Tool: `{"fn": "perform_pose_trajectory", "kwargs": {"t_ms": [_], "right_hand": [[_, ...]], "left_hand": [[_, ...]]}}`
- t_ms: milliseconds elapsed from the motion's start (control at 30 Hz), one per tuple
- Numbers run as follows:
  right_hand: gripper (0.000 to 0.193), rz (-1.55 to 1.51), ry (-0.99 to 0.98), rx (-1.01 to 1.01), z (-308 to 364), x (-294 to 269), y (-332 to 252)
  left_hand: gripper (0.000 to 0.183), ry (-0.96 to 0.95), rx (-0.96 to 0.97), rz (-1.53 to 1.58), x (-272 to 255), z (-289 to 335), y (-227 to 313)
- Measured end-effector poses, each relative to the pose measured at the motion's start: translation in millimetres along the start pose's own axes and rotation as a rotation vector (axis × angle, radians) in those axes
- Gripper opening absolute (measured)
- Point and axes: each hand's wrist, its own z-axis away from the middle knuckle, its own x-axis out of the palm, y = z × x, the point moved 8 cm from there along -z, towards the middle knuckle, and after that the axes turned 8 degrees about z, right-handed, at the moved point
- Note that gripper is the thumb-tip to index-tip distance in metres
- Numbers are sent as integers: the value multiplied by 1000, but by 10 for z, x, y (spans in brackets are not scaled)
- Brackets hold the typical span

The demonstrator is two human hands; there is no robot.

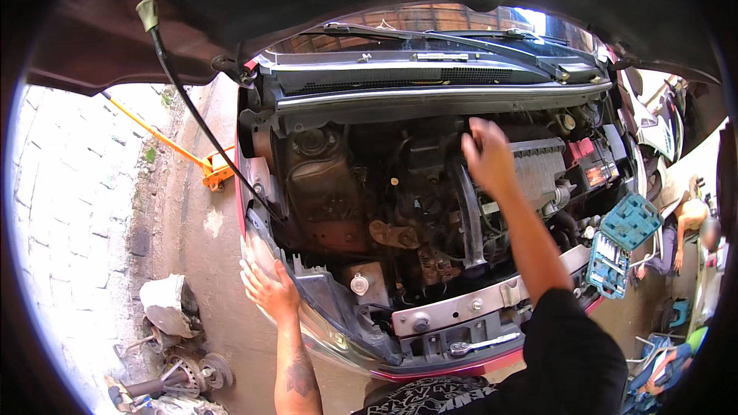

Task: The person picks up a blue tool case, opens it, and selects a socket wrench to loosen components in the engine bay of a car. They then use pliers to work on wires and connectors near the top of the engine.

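An open car engine bay spreads before me under the raised hood (307, 0). My left hand (270, 290) rests on the headlight (261, 250) at the front left corner, its fingers spread. Over the engine, my right hand (490, 157) is raised with thumb and fingers apart and nothing visible in it. Beneath and beside it are a dark curved pipe (467, 219) and a grey ribbed housing (538, 163). A ratchet wrench (484, 344) lies on the front panel. At the right front corner sits an open teal socket-set case (629, 221) with sockets inside.
A black prop rod (201, 119) slants up on the left. Beyond the fender stands an orange floor jack (219, 167). Removed metal parts (173, 307) lie on the ground at lower left. The battery (596, 165) is at right; a person (688, 219) is farther right.
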Motion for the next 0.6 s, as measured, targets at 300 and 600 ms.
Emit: {"fn": "perform_pose_trajectory", "kwargs": {"t_ms": [300,600], "right_hand": [[61,323,-512,481,1615,447,427],[48,169,-101,355,1772,505,414]], "left_hand": [[71,44,4,-22,4,29,-41],[72,45,-7,-20,-19,18,-63]]}}
